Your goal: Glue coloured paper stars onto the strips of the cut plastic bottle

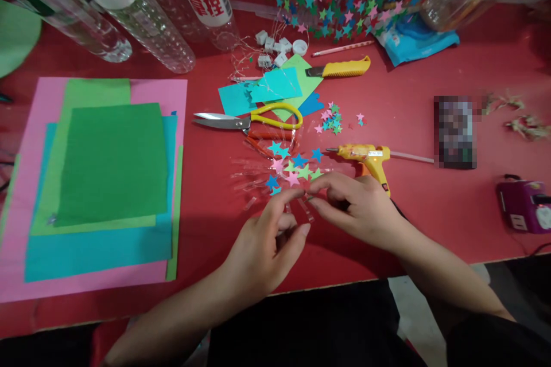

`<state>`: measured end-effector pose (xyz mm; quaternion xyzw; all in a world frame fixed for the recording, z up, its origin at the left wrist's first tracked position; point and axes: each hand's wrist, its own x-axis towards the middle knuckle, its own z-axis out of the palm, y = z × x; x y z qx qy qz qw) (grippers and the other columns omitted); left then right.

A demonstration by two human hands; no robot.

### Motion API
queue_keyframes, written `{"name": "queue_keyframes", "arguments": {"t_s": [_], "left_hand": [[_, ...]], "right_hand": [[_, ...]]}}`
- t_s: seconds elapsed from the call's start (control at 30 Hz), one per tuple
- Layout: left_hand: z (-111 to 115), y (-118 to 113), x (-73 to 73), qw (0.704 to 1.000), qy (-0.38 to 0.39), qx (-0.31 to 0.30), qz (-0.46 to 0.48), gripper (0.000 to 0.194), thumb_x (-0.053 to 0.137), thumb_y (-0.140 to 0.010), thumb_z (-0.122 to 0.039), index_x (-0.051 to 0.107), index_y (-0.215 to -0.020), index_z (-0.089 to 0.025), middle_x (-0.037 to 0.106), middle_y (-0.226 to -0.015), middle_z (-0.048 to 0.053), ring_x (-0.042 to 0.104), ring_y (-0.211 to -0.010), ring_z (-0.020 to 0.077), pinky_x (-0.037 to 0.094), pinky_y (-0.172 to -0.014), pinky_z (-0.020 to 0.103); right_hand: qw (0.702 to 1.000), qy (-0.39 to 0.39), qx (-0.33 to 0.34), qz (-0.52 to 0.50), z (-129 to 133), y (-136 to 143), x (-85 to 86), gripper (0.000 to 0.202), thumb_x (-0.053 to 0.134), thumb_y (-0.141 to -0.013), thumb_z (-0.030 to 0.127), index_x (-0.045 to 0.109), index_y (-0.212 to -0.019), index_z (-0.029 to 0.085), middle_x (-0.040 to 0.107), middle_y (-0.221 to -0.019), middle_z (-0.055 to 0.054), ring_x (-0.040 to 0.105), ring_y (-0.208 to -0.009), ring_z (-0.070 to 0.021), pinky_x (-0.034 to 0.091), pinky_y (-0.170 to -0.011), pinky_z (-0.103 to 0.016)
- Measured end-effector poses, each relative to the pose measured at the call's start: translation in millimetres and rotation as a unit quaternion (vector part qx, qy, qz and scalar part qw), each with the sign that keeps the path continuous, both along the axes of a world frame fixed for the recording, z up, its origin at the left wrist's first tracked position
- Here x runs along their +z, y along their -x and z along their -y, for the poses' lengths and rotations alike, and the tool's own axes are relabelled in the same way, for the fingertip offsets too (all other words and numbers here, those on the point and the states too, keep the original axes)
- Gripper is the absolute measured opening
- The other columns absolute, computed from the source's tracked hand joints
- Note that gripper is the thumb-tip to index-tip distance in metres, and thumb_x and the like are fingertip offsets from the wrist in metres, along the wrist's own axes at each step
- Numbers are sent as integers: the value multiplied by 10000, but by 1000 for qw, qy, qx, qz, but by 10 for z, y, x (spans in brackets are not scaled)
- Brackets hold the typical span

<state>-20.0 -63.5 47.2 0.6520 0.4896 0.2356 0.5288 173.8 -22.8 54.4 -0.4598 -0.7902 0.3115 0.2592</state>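
Just in front of me on the red table lies a spray of clear plastic strips (249,175) with paper stars (304,172) in blue, pink and green on their ends. My right hand (357,206) reaches in from the right, thumb and index finger pinched at the near edge of the spray. What sits in that pinch is too small to make out. My left hand (269,241) is beside it, its index fingertip close to the right fingertips and its thumb held apart. Scissors (275,117) with yellow and orange handles lie just beyond the stars, and a yellow glue gun (364,153) rests to the right.
Coloured paper sheets (112,166) are stacked at left. Plastic bottles (159,34) stand behind them. Farther back are a yellow utility knife (346,67), small loose stars (331,119) and a clear star-covered piece (340,0). A blurred-out phone-like object (454,132) and purple device (523,206) are at right.
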Motion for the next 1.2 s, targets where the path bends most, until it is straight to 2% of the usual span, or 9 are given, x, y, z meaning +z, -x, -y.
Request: {"name": "queue_keyframes", "arguments": {"t_s": [0.3,0.53,0.77,0.97,1.2], "left_hand": [[3,-3,14,1000,-17,-9,-9,439,483,-923,-182,351,-1343,-186,536,-566,-103,476,-455,66,379,-478,187],[33,7,49,998,-61,-11,-15,492,480,-927,-176,316,-1390,-187,537,-549,-107,458,-419,59,357,-452,179],[23,76,43,997,-75,31,-3,495,492,-929,-200,338,-1399,-190,580,-552,-94,551,-447,73,393,-463,186],[-23,125,126,991,-96,83,-43,423,524,-913,-203,441,-1328,-196,542,-525,-92,504,-435,77,370,-436,198],[-58,109,118,987,-110,120,-13,377,528,-907,-220,480,-1279,-180,539,-546,-85,507,-445,76,398,-448,204]], "right_hand": [[999,41,3,-8,-11,19,-21,45,566,-855,189,599,-825,192,393,-495,113,325,-410,-28,254,-456,-151],[1000,-4,4,-9,-19,49,-69,51,560,-847,168,587,-805,180,349,-474,125,296,-406,-32,272,-465,-161],[1000,-28,4,-8,-19,60,-88,63,555,-868,198,605,-831,185,391,-451,124,301,-395,-37,273,-462,-165],[995,-90,-8,33,7,46,-68,92,568,-861,227,639,-871,170,469,-469,98,401,-407,-47,306,-480,-172],[997,-70,5,14,8,32,-68,75,542,-851,196,610,-824,177,454,-478,99,395,-412,-45,297,-494,-177]]}}
